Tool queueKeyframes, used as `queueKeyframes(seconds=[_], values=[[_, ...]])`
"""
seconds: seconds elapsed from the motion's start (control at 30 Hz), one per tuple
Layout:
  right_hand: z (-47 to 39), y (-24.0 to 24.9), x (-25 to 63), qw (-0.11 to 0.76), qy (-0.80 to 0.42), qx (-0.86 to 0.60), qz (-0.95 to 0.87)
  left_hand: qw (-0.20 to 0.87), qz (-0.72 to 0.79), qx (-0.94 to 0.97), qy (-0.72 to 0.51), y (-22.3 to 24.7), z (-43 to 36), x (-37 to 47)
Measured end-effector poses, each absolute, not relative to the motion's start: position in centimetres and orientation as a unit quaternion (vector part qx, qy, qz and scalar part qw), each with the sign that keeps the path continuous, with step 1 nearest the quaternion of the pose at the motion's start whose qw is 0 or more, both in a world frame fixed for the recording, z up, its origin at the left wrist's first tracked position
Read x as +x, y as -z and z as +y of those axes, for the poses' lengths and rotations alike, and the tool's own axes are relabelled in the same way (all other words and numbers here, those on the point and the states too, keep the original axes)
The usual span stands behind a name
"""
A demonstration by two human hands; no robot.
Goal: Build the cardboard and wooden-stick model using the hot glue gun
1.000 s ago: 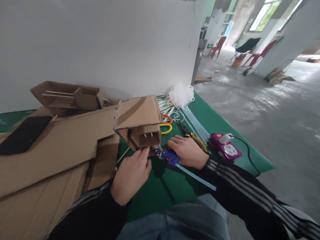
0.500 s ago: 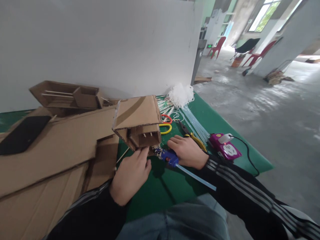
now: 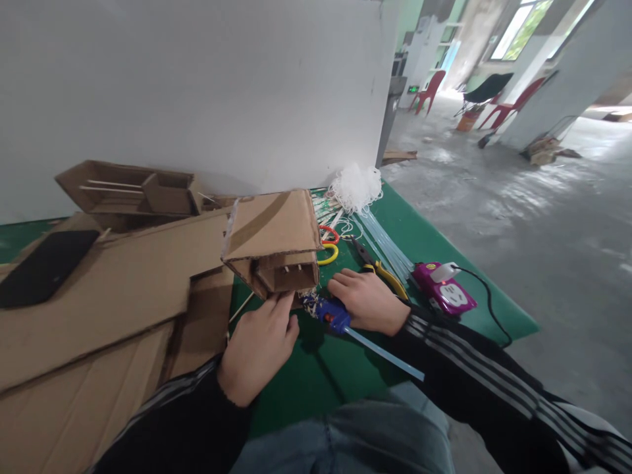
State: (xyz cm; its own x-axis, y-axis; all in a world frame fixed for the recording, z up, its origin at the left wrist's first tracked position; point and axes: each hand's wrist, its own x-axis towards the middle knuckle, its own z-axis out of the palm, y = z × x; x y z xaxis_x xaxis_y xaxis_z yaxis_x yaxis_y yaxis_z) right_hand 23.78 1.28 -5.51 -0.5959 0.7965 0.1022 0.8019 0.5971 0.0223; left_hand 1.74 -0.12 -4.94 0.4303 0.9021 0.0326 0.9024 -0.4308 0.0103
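A cardboard box structure (image 3: pixel 274 224) with an open front stands on the green table (image 3: pixel 301 388); two short stick ends show inside it. At its lower front edge, the fingers of my left hand (image 3: pixel 261 345) are wrapped under and press on the cardboard. My right hand (image 3: pixel 368 299) grips a blue glue gun (image 3: pixel 333 315), whose nozzle end reaches the box's lower right corner; the tip is hidden. A translucent glue stick (image 3: pixel 385 353) sticks out of the gun's back.
Right of the box lie scissors (image 3: pixel 328 254), pliers (image 3: pixel 390 280), spare glue sticks (image 3: pixel 390 243), white string (image 3: pixel 356 189) and a purple power socket (image 3: pixel 447 289). At left are cardboard sheets (image 3: pixel 123 283), a black phone (image 3: pixel 47 266) and another cardboard piece (image 3: pixel 133 191).
The glue gun and my right hand have shifted very slightly left. My left hand stays almost still at the box's lower edge.
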Motion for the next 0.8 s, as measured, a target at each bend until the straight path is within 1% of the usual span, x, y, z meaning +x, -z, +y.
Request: queueKeyframes(seconds=[0.43, 0.8], values=[[1.25, 5.23, 23.71, 0.031, 0.006, -0.456, -0.890, -0.010, -0.533, -0.846, 0.030, 4.77, -0.14, 1.86], [1.26, 5.49, 23.90, 0.047, 0.033, -0.456, -0.888, 0.004, -0.534, -0.845, 0.026, 4.99, -0.09, 1.66]])
